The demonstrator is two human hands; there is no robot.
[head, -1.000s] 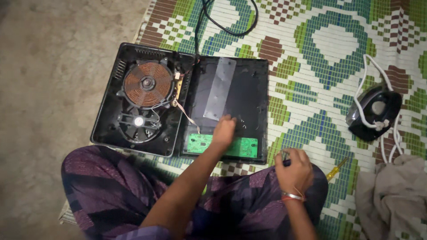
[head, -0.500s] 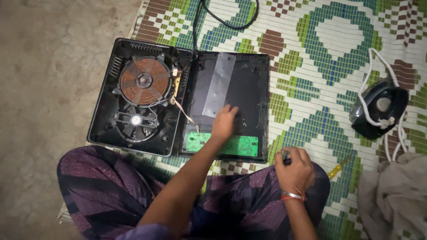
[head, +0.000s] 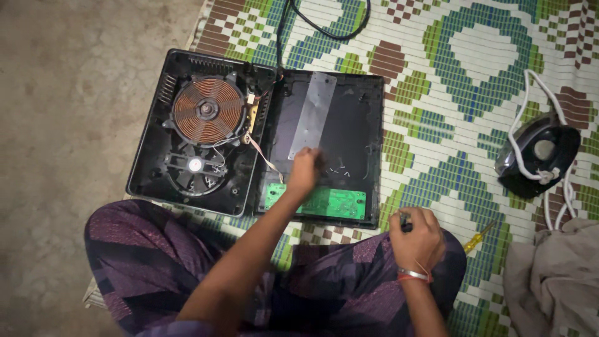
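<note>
So the opened cooktop (head: 256,134) sits on the woven mat (head: 462,81), its base half with the copper coil (head: 208,110) and fan (head: 195,165) left of the flipped top panel (head: 349,137). Left hand (head: 304,171) rests on that panel just above the green circuit board (head: 315,201), fingers curled; can't tell if it's gripping anything. Right hand (head: 417,232), below the panel's corner, is closed around a small dark thing. A black iron (head: 538,156) lies well right of the cooktop.

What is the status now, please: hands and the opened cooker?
Left hand flat on the flipped top panel, above the green circuit board. Right hand closed on a small dark tool, over the lap. Copper coil exposed. Nothing blocking.
</note>
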